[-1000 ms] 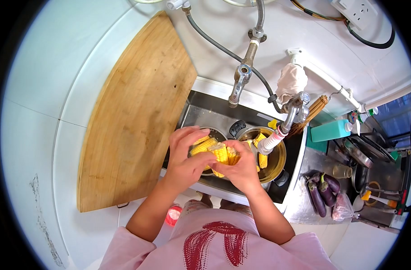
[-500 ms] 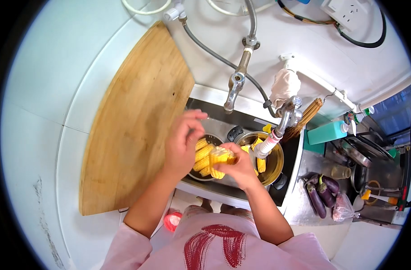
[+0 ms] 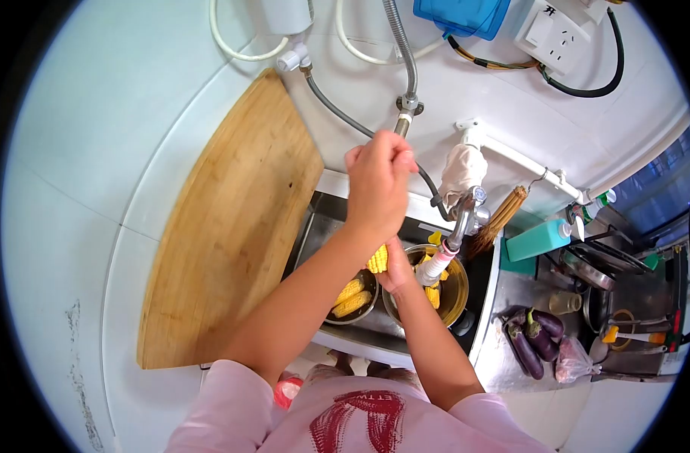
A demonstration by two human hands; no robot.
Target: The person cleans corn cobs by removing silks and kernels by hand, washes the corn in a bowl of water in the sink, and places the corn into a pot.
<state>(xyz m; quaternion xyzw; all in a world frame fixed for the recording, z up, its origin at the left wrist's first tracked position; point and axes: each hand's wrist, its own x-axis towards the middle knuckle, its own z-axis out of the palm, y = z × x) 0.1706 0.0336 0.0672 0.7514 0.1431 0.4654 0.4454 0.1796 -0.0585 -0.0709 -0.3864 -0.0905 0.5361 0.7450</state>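
Note:
My left hand [image 3: 379,181] is raised in front of the wall tap [image 3: 402,123], its fingers curled; the tap's lower part and whatever the fingers hold are hidden behind it. Lower down, my right hand [image 3: 395,270] holds yellow corn [image 3: 377,260], partly covered by my left forearm. Corn cobs [image 3: 352,304] lie in a round pan on the left of the sink [image 3: 306,240]. To the right, a steel pot [image 3: 460,291] contains cut corn pieces [image 3: 433,296], beneath the spout [image 3: 435,268] of a second tap.
A large wooden board [image 3: 228,226] leans left of the sink. On the right counter are eggplants [image 3: 525,349], a plastic bag [image 3: 575,361], a glass jar [image 3: 564,303] and a teal bottle [image 3: 537,241]. A straw brush [image 3: 501,219] hangs behind the sink.
My left hand has left the corn and risen to the wall tap, its fingers now curled. My right hand still holds corn. The view has tilted upward.

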